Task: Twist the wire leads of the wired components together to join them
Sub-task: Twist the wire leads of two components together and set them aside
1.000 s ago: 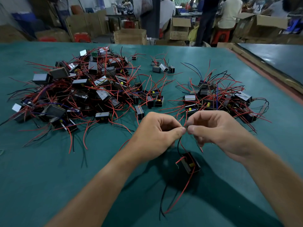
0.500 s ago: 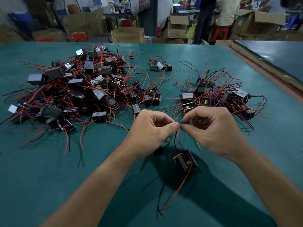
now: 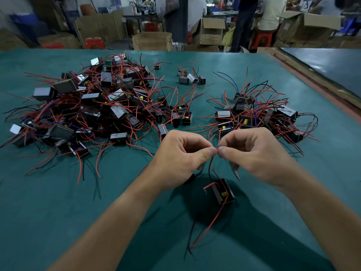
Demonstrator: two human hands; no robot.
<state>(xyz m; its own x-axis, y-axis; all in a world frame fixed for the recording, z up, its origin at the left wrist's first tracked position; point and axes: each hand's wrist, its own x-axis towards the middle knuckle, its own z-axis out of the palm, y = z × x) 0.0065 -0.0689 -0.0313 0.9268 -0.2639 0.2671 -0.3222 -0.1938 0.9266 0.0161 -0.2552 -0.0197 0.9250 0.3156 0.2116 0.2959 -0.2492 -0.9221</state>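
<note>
My left hand (image 3: 180,156) and my right hand (image 3: 254,153) meet thumb to thumb above the green table (image 3: 58,212), each pinching the ends of thin wire leads (image 3: 212,167), one red and one black. These leads run down to a small black wired component (image 3: 222,191) with a yellow part, which hangs or rests just below my hands. More red and black leads trail from it toward me. A second dark component (image 3: 190,178) peeks out under my left hand, mostly hidden.
A big heap of wired components (image 3: 93,106) with red leads covers the table's left half. A smaller heap (image 3: 259,116) lies at the right behind my right hand. A few loose components (image 3: 190,77) sit farther back. Cardboard boxes and people stand beyond the table.
Both hands stay pinched together at the leads and have shifted slightly up and left in view. The hanging component has swung a little.
</note>
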